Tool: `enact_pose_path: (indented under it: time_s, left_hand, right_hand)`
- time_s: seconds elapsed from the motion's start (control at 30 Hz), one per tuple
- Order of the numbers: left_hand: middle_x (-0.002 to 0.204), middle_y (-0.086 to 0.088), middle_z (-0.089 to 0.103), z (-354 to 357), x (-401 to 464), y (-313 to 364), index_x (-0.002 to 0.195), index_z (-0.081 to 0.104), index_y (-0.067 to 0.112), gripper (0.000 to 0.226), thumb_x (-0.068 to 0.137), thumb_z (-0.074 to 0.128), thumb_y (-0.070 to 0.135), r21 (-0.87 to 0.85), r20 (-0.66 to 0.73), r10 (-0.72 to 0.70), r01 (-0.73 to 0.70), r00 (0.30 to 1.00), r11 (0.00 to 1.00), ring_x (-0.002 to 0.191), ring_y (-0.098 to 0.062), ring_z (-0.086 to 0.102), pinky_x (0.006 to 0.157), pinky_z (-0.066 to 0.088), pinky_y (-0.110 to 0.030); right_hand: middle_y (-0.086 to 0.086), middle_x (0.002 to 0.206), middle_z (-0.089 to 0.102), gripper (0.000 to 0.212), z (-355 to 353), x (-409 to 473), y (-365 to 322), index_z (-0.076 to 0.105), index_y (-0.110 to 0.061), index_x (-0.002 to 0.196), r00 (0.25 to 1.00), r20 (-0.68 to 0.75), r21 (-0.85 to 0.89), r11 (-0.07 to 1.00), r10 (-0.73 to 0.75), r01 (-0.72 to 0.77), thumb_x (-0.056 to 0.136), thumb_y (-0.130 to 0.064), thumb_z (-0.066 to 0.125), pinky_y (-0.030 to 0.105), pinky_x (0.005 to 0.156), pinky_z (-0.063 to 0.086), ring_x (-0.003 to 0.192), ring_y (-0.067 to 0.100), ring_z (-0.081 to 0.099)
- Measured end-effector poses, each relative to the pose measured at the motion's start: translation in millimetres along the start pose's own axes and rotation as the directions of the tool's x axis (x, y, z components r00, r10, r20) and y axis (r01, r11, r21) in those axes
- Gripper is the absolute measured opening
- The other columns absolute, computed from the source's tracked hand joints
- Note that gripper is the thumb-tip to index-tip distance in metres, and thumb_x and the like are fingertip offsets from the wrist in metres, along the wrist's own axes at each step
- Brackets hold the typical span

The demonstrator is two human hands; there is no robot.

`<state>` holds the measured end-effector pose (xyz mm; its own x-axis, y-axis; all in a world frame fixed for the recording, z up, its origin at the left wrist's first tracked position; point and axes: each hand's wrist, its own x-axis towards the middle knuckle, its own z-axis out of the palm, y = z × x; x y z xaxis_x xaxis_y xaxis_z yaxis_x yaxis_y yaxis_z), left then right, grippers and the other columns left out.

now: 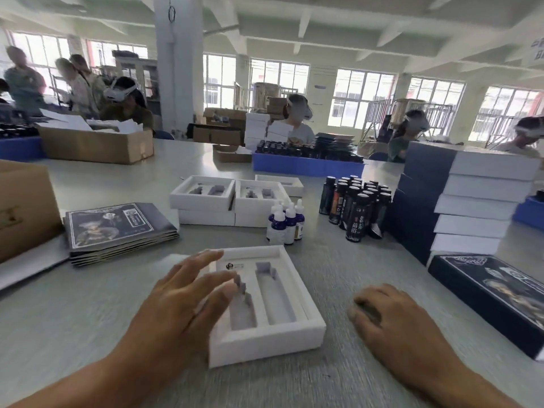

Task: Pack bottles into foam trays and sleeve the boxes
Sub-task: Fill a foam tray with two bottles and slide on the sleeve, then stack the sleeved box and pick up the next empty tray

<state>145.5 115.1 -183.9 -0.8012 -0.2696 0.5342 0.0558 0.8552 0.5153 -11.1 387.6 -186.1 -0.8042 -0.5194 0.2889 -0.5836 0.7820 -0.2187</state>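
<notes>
A white box with an empty foam tray [266, 334] lies on the table in front of me, its two long slots bare. My left hand [179, 304] rests over the tray's left side with fingers spread and straight. My right hand [391, 319] lies on the table to the right of the tray, fingers loosely curled, holding nothing. Behind the tray stand several small white dropper bottles [285, 223]. To their right stand several tall black bottles [357, 207]. A flat pile of dark printed sleeves [117, 231] lies at the left.
More white boxes with empty trays [206, 201] sit stacked behind. A tall stack of sleeved boxes [459, 201] stands at the right, with one dark sleeved box [494, 295] lying flat near my right hand. A cardboard carton [23, 207] is at the far left. People work across the table.
</notes>
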Motion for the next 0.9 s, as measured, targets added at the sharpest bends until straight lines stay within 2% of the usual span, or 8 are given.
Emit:
enact_pose_path:
  time_s: [0.07,0.17,0.27,0.33,0.43,0.53,0.73,0.9]
  left_hand:
    - [0.144,0.036,0.032,2.5,2.5,-3.8,0.109,0.056,0.063,0.031,0.090,0.031,0.067,-0.003,0.092,-0.038,0.038,0.995,0.999,0.138,0.008,0.025,0.114,0.029,-0.032]
    - [0.141,0.036,0.039,4.3,2.7,-7.0,0.116,0.058,0.058,0.038,0.088,0.033,0.063,-0.044,0.132,-0.013,0.019,0.991,0.999,0.136,0.016,0.022,0.112,0.023,-0.016]
    - [0.135,0.045,0.039,2.3,2.0,-9.6,0.119,0.056,0.060,0.042,0.092,0.025,0.068,-0.020,0.125,0.054,-0.052,0.991,0.998,0.133,0.021,0.019,0.102,0.019,-0.001]
    - [0.134,0.047,0.039,2.6,2.0,-9.5,0.121,0.054,0.061,0.046,0.092,0.022,0.074,0.001,0.140,0.132,-0.134,0.981,0.991,0.134,0.017,0.024,0.103,0.025,-0.006]
    - [0.133,0.034,0.052,7.1,2.4,-13.7,0.121,0.062,0.049,0.042,0.099,0.029,0.063,0.035,0.115,0.251,-0.256,0.961,0.966,0.132,0.006,0.040,0.100,0.042,-0.018]
    - [0.131,0.027,0.057,10.4,3.7,-17.9,0.115,0.068,0.043,0.041,0.101,0.031,0.057,0.041,0.076,0.282,-0.286,0.956,0.957,0.129,0.001,0.046,0.099,0.042,-0.019]
    - [0.127,0.026,0.060,12.6,5.0,-17.5,0.105,0.074,0.042,0.047,0.101,0.029,0.056,0.090,0.044,0.308,-0.311,0.950,0.946,0.126,-0.001,0.051,0.088,0.054,-0.028]
    - [0.129,0.026,0.058,13.6,4.3,-18.8,0.106,0.073,0.041,0.045,0.101,0.031,0.056,0.095,0.037,0.321,-0.323,0.946,0.942,0.131,0.002,0.044,0.097,0.043,-0.023]
  right_hand:
    - [-0.019,0.104,0.058,0.022,-2.7,12.4,-0.5,0.064,-0.037,0.104,0.999,0.036,0.009,1.000,0.021,-0.021,0.093,-0.052,0.053,0.022,0.089,0.046,0.095,-0.002,0.051]
    - [-0.017,0.092,0.065,0.014,-3.2,49.8,-5.6,0.069,-0.029,0.102,0.995,0.023,0.277,0.955,0.100,-0.102,0.092,-0.036,0.065,0.012,0.070,0.042,0.085,-0.005,0.058]
    - [-0.005,0.101,0.069,0.028,9.1,98.4,-15.5,0.068,-0.016,0.114,0.983,-0.001,0.515,0.843,0.181,-0.155,0.087,-0.022,0.073,0.018,0.075,0.047,0.092,0.007,0.064]
    - [0.004,0.116,0.067,0.045,21.4,128.8,-24.5,0.060,-0.009,0.128,0.979,0.029,0.598,0.781,0.200,-0.177,0.085,-0.012,0.073,0.025,0.084,0.049,0.103,0.016,0.063]
    - [0.007,0.133,0.058,0.068,36.0,165.3,-36.0,0.044,-0.009,0.144,0.975,0.069,0.665,0.718,0.212,-0.203,0.082,-0.001,0.070,0.026,0.078,0.053,0.105,0.017,0.061]
    - [0.003,0.138,0.055,0.078,44.2,190.0,-43.0,0.034,-0.015,0.150,0.976,0.111,0.674,0.707,0.186,-0.212,0.082,0.003,0.069,0.033,0.079,0.057,0.100,0.020,0.064]
    - [0.005,0.104,0.068,0.066,56.4,213.4,-41.8,0.045,-0.019,0.141,0.972,0.158,0.644,0.728,0.174,-0.235,0.082,0.006,0.061,0.025,0.048,0.051,0.069,0.019,0.069]
    - [0.004,0.083,0.072,0.037,63.5,203.7,-30.4,0.059,-0.015,0.111,0.964,0.109,0.665,0.702,0.244,-0.253,0.080,-0.001,0.073,0.034,0.056,0.057,0.064,0.017,0.071]
